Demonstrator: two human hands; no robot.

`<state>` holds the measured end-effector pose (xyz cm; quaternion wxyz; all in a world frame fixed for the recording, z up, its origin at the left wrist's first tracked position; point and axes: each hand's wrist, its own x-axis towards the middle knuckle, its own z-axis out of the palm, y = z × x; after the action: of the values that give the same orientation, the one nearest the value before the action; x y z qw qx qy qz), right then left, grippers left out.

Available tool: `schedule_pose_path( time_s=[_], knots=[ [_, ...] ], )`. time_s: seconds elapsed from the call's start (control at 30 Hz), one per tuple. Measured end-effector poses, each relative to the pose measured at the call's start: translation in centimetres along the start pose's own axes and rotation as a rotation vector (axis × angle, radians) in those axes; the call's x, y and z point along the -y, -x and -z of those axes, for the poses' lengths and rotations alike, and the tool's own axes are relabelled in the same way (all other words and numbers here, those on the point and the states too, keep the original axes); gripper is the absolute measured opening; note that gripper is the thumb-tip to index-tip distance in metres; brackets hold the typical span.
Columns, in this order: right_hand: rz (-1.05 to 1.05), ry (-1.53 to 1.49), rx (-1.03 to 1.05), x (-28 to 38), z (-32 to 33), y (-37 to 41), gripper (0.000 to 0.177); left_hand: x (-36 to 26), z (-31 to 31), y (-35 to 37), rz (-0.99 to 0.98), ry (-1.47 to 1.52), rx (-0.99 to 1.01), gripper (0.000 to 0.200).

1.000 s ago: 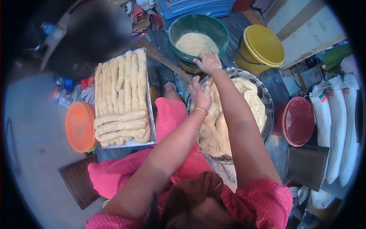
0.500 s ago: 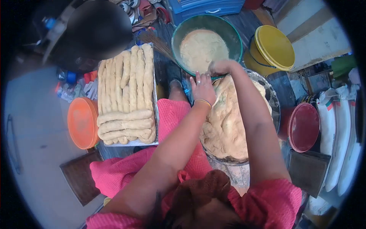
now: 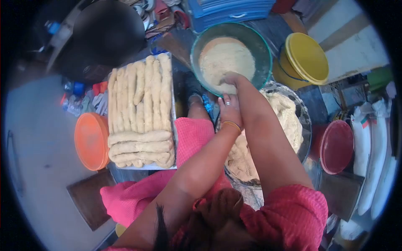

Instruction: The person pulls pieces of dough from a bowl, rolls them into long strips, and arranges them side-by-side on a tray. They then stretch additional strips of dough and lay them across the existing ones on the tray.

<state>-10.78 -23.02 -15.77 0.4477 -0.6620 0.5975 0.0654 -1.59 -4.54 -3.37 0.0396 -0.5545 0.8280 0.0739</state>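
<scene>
A green basin (image 3: pixel 270 62) holds pale flour (image 3: pixel 230 56). My right hand (image 3: pixel 231 78) reaches down into the near part of this flour, its fingers curled in it and their tips hidden. At the basin's near rim is my left hand (image 3: pixel 229 108), wearing a ring, with its fingers stretched towards the edge. Below both hands, a large mass of dough (image 3: pixel 245 157) sits in a wide round pan (image 3: pixel 307 138). My right forearm crosses in front of the dough and hides its middle.
Left of my knee, a tray (image 3: pixel 173 100) carries several long dough ropes (image 3: pixel 140 146). Lidded buckets stand around: orange (image 3: pixel 91 141), yellow (image 3: pixel 307 58) and dark red (image 3: pixel 337 146). White sacks (image 3: pixel 372 159) are at the right. A blue plastic container (image 3: pixel 230 12) is beyond the basin.
My right hand has moved from the basin's near edge further into the flour, to the left. My left hand has shifted right and nearer to me, along the rim. The view has tilted slightly.
</scene>
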Motion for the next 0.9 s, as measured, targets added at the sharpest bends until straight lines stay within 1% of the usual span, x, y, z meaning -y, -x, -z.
schedule_pose_path(
  time_s=[0.03, 0.1, 0.13, 0.17, 0.2, 0.23, 0.27, 0.3, 0.33, 0.4, 0.43, 0.47, 0.53, 0.57, 0.63, 0.67, 0.73, 0.77, 0.83, 0.87, 0.9],
  knots=[
    [-0.039, -0.231, -0.074, -0.9, 0.2, 0.5, 0.056, -0.3, 0.0, -0.1, 0.006, -0.021, 0.000, 0.055],
    [-0.247, -0.950, -0.236, 2.5, 3.4, 6.7, 0.058, -0.3, 0.7, -0.3, -0.036, -0.034, 0.002, 0.058],
    [-0.205, -1.085, -0.272, 2.2, 4.5, 7.1, 0.050, -0.1, 1.0, -0.7, -0.035, -0.057, -0.004, 0.062],
    [-0.156, -1.216, -0.307, 1.3, 5.6, 7.7, 0.042, 0.1, -0.1, -0.9, -0.033, -0.008, -0.144, 0.066],
    [-0.181, -1.228, -0.330, 0.6, 5.9, 10.3, 0.042, 0.4, 0.2, -1.0, -0.032, 0.061, -0.168, 0.068],
    [0.051, -1.428, -0.319, -0.1, 6.4, 12.9, 0.036, 0.6, 0.2, -1.0, -0.054, 0.069, -0.160, 0.068],
    [0.303, -1.608, -0.301, -0.2, 6.9, 16.0, 0.030, 0.8, 0.2, -0.9, -0.035, 0.109, -0.097, 0.068],
    [0.385, -1.655, -0.359, -0.5, 6.6, 20.3, 0.026, 0.8, 0.2, -0.7, -0.012, 0.147, -0.033, 0.069],
    [0.451, -1.604, -0.414, -2.5, 6.0, 23.1, 0.027, 0.5, 0.1, -0.4, -0.021, 0.152, -0.029, 0.069],
    [0.440, -1.602, -0.641, -6.9, 3.3, 28.4, 0.031, 0.0, -0.1, 0.5, -0.048, 0.179, 0.256, 0.068],
    [0.237, -1.692, -0.776, -8.9, 1.1, 29.7, 0.033, -0.3, -0.2, 1.0, -0.057, 0.194, 0.399, 0.068],
    [0.031, -1.769, -0.912, -11.3, -1.4, 30.5, 0.035, -0.6, 0.2, 1.0, -0.060, 0.199, 0.400, 0.068],
    [-0.367, -1.018, -0.523, -22.2, -9.2, 29.1, 0.040, -0.8, 1.2, 0.8, -0.102, 0.215, 0.502, 0.067],
    [-0.259, -0.983, -0.436, -26.7, -14.3, 28.5, 0.040, -0.7, 0.5, 0.6, -0.100, 0.213, 0.498, 0.067],
    [-0.142, -1.236, -0.489, -18.3, -10.9, 33.6, 0.034, -0.7, -1.8, 0.3, -0.209, 0.304, 0.496, 0.055],
    [-0.139, -1.238, -0.489, -19.4, -10.3, 32.7, 0.034, -0.7, -1.9, 0.4, -0.208, 0.301, 0.496, 0.055],
    [-0.256, -1.800, -0.841, -22.9, -8.5, 30.7, 0.030, -0.8, -2.1, 0.9, -0.307, 0.391, 0.501, 0.053],
    [-0.292, -1.616, -0.900, -23.5, -8.2, 30.8, 0.020, -0.9, -2.0, 0.9, -0.308, 0.391, 0.502, 0.053],
    [-0.275, -1.440, -0.476, -23.9, -7.5, 28.8, 0.019, -0.8, -1.8, 0.8, -0.301, 0.380, 0.519, 0.051],
    [-0.272, -1.441, -0.465, -24.9, -7.0, 27.0, 0.019, -0.6, -2.0, 0.7, -0.291, 0.379, 0.521, 0.051],
    [-0.210, -1.559, -0.634, -26.2, -6.5, 25.3, 0.020, -0.6, -2.3, 0.6, -0.299, 0.392, 0.487, 0.050]
  ],
)
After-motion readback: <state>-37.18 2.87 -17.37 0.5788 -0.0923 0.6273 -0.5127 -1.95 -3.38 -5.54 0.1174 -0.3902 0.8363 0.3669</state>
